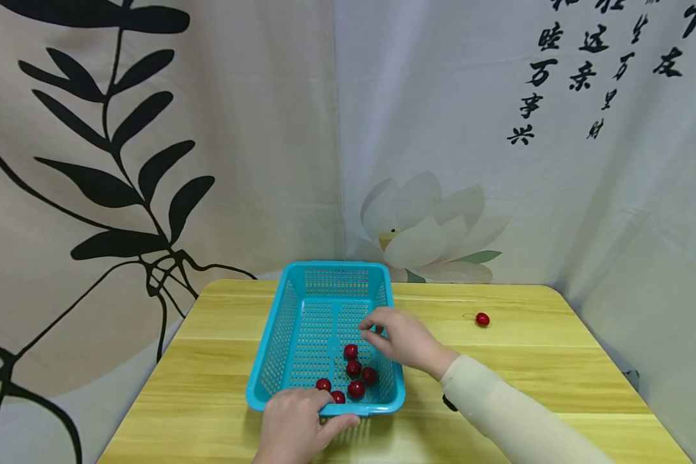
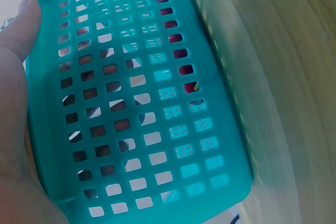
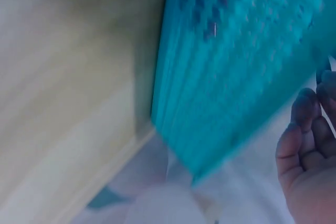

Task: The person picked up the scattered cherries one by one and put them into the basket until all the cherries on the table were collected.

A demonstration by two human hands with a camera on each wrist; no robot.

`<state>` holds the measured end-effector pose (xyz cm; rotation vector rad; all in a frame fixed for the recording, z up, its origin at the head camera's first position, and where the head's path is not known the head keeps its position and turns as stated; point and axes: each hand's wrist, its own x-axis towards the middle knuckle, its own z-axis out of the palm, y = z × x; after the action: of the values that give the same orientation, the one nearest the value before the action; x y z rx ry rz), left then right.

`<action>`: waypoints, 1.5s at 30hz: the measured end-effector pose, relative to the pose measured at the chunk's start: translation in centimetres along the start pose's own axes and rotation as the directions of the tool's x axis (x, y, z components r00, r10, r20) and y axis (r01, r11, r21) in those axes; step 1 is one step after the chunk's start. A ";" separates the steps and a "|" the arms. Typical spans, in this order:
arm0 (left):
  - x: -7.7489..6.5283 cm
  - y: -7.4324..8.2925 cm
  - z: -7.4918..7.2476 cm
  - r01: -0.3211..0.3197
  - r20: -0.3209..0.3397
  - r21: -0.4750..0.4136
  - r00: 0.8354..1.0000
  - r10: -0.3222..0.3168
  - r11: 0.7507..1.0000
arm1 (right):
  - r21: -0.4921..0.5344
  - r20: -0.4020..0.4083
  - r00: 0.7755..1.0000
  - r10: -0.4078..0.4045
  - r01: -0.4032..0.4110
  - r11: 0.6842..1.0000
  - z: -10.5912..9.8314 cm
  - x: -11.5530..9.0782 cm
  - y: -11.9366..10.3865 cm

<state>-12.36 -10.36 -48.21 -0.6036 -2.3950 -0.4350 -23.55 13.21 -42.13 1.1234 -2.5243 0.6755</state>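
A blue plastic basket (image 1: pixel 310 269) stands on the table, with several dark red cherries (image 1: pixel 354 368) lying toward its front. My left hand (image 1: pixel 296 419) grips the basket's front rim, fingers over the edge and thumb along the outside. In the left wrist view, red cherries (image 2: pixel 186 70) show through the holes of the basket wall (image 2: pixel 215 135). Over the basket's right side is my right hand (image 1: pixel 403 338), its thumb and fingers apart and loosely bent. A small dark spot lies between them; I cannot tell what it is. The right wrist view shows the bent fingers beside the rim.
A single cherry (image 1: pixel 483 319) with a stem lies on the wooden table (image 1: pixel 533 361) to the basket's right. Behind the table hangs a cloth backdrop (image 1: pixel 267 129) with printed leaves, a flower and writing.
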 end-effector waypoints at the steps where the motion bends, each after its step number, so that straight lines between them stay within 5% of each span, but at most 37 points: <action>1: 0.0 0.0 0.0 0.007 0.009 -0.002 1.000 -0.007 1.000 | -0.013 -0.023 1.000 0.018 -0.018 1.000 -0.8 0.0 0.5; 9: -0.1 -0.1 0.1 0.018 0.008 0.002 1.000 -0.018 1.000 | -0.073 -0.112 0.974 0.197 -0.206 0.976 -5.8 -0.8 5.1; 16: -0.1 -0.1 0.0 0.018 0.008 0.002 1.000 -0.018 1.000 | -0.104 -0.113 0.928 0.355 -0.367 0.925 -6.7 -3.7 10.0; 23: -0.1 0.0 0.0 0.013 0.009 -0.002 1.000 -0.013 1.000 | -0.164 0.005 0.854 0.521 -0.513 0.842 -6.8 -7.1 14.2; 31: -0.1 -0.1 0.2 0.024 0.031 0.003 0.999 -0.024 1.000 | -0.276 0.145 0.771 0.620 -0.570 0.774 -6.8 -10.5 16.2; 38: -0.2 0.0 0.3 0.024 0.034 0.000 0.999 -0.024 1.000 | -0.316 0.161 0.752 0.639 -0.574 0.756 -6.4 -12.3 17.4; 45: 0.0 0.1 0.2 0.024 0.029 -0.003 0.999 -0.024 1.000 | -0.329 0.149 0.757 0.636 -0.568 0.754 -6.0 -12.9 18.2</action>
<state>-12.38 -10.22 -48.36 -0.5869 -2.4312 -0.4429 -28.45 34.93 -48.20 0.2751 -3.1097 0.3122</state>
